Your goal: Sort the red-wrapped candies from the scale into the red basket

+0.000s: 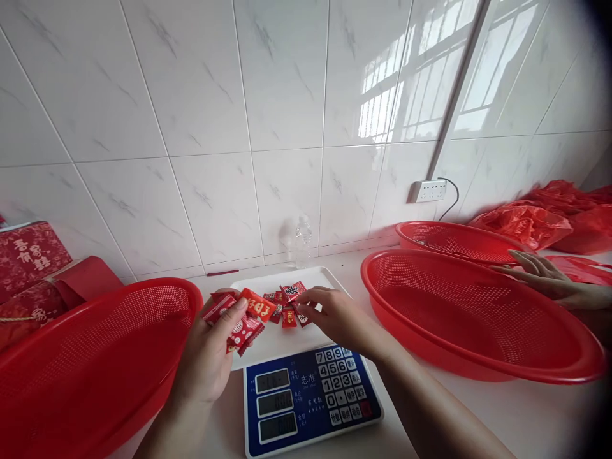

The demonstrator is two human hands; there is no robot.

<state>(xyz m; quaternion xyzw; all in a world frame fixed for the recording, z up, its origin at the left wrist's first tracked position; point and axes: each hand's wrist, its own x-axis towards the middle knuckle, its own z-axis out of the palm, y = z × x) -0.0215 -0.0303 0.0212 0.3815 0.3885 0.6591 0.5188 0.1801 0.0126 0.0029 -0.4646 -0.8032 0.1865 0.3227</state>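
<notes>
Tiled wall (pixel 205 95); left hand (pixel 210 357) holds packets (pixel 246 330) (right hand (pixel 342 319) over tray (pixel 268 347)).

This place appears to be a simple packing room, or perhaps the back room of a shop; which of the two, I cannot say. A price-computing scale (pixel 310 408) with three displays and a number keypad points to trade work, and small red packets (pixel 289 317) lie on its white weighing pan (pixel 291 347). Large perforated plastic baskets (pixel 459 319) stand at both sides, near red plastic bags (pixel 530 220) and printed red boxes (pixel 32 252). The hand of a second person (pixel 549 277) is at the right. The wall of glossy marbled tiles (pixel 287 83), with its socket strip (pixel 429 191), looks plain and practical.
</notes>
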